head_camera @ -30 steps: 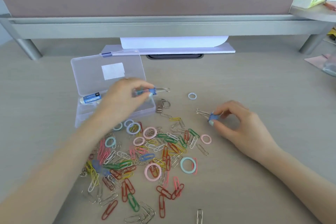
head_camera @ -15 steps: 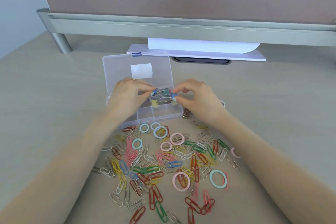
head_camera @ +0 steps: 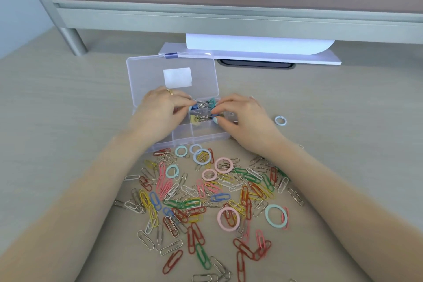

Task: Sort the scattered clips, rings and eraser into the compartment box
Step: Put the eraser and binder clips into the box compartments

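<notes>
Both hands work over the clear plastic compartment box [head_camera: 207, 138], which sits open on the pale wood-grain table [head_camera: 68, 121] with its lid [head_camera: 171, 75] folded back flat. The left hand [head_camera: 158, 112], a ring on one finger, has its fingertips curled round a blue binder clip [head_camera: 195, 107] at the edge of an upper compartment. The right hand [head_camera: 245, 119] pinches another small blue binder clip [head_camera: 215, 119] at the right side of the same area. Between the two hands, inside the box, lie a teal binder clip [head_camera: 212, 102] and a yellow binder clip [head_camera: 195, 118], their wire handles pointing toward the middle.

Just in front of the box, between the forearms, paper clips [head_camera: 194, 204] in red, green, yellow, pink, blue and plain metal lie scattered in a loose heap. Mixed among them are coloured rings: a large pink ring [head_camera: 228, 218], a teal ring [head_camera: 275, 215], a pale blue ring [head_camera: 202, 156] and smaller ones near the box's front wall. One small white ring [head_camera: 280, 120] lies apart, to the right of the right hand.
</notes>
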Available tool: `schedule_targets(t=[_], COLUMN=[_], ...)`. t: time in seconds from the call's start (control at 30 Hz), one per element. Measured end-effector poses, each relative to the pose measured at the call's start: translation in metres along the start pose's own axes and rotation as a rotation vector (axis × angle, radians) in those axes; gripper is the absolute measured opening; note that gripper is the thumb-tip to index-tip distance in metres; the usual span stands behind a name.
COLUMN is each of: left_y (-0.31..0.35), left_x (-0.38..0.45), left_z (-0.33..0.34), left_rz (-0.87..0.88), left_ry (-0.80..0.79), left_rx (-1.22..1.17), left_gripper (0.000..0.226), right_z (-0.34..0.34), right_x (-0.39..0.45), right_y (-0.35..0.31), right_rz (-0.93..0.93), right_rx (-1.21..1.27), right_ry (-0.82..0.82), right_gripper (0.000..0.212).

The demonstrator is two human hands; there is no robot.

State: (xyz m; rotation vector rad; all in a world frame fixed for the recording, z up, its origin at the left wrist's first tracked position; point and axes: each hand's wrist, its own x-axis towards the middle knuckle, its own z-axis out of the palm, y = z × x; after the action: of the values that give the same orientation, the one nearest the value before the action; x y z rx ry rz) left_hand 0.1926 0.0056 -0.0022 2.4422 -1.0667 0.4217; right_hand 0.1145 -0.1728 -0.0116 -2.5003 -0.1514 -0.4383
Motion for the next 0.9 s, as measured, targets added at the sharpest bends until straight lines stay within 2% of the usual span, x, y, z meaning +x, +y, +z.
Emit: schedule_targets(t=[0.13,0.33,0.47,0.67,0.9], left_y=[-0.0025,-0.0037,-0.0060,-0.0080,-0.0031], left_x=[-0.0013,0.0008,0.0013,0.0010,0.0027], left_z=[0.0027,0.0029,0.0029,0.0051,0.0017], left_rz=[0.011,-0.096,-0.061,-0.005,-0.010], left_ry=[-0.015,0.013,0.006,-0.031,-0.088], left_rx=[-0.002,-0.052,-0.040,-0.029,0.050], left_gripper=[0.025,0.033,0.025,0.032,0.037], right_z=[0.0030,0.0069,0.0061,0.0040,0.0046], right_x=[0.0007,0.0021,0.0019,0.0023,0.0029], right_y=[-0.0008,-0.0029,-0.0033,-0.0054,-0.0076], right_rz=[-0.014,-0.019,0.007,0.034,0.025], right_rx=[-0.040,-0.120,-0.140,-0.207,-0.233], right_ry=[0.005,-0.086,-0.113,-0.154,-0.185], right_gripper=[0.026,0.037,0.038,0.045,0.042])
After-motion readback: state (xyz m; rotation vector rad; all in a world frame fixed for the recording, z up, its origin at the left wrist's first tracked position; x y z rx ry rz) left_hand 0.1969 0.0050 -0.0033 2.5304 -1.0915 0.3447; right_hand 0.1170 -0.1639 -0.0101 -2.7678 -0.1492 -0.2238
